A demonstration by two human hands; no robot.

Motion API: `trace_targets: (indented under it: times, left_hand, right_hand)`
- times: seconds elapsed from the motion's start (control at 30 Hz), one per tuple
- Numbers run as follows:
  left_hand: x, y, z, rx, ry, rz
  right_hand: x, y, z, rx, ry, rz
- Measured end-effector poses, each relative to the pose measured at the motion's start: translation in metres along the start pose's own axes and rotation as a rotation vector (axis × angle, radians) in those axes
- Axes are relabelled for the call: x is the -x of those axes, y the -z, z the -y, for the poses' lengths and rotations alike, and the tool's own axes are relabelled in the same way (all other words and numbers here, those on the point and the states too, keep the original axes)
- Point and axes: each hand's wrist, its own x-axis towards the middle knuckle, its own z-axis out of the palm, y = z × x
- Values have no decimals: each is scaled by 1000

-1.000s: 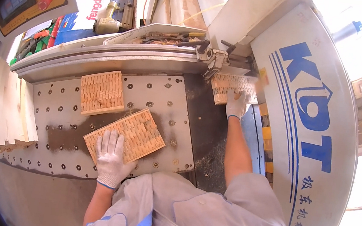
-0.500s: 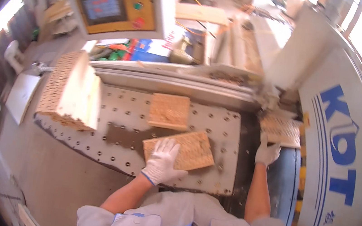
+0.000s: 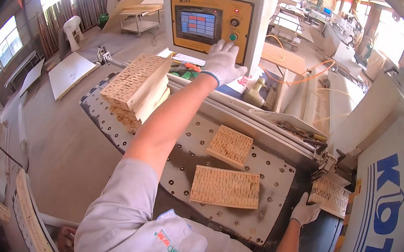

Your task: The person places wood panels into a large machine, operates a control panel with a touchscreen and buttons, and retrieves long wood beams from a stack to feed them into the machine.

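My left hand (image 3: pixel 224 63), in a white knit glove, is raised to the control panel (image 3: pixel 216 6). Its fingers are stretched out against the lower part of the panel, just below the green button (image 3: pixel 233 37). Low on the right, my gloved right hand (image 3: pixel 306 212) grips the left edge of a slotted wooden board (image 3: pixel 330 195) under the machine head (image 3: pixel 330 168). Some of the fingers there are hidden. Between my arms, a wider slotted board (image 3: pixel 226 188) lies flat on the studded metal table (image 3: pixel 180 174), and a smaller slotted board (image 3: pixel 230 146) sits just behind it.
A tall stack of slotted boards (image 3: pixel 133 82) stands on the table's left end. A long metal fence (image 3: pixel 262 134) runs behind the boards. The white machine housing (image 3: pixel 391 202) rises close on my right. Tools and an orange hose (image 3: pixel 316 69) lie beyond.
My left hand has let go of the wider board and risen to the control panel. That board now lies straighter. My right hand stays at its board; the view has tilted up and turned left.
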Motion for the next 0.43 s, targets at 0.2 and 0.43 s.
trace_targets:
  times: [0.2, 0.43]
  left_hand:
    - [-6, -16, -15, -14, 87, -158]
    - [1, -17, -12, -137, 50, -96]
  right_hand:
    - [-2, -4, -1, 18, 14, -19]
    - [-1, 19, 18, 42, -84, 159]
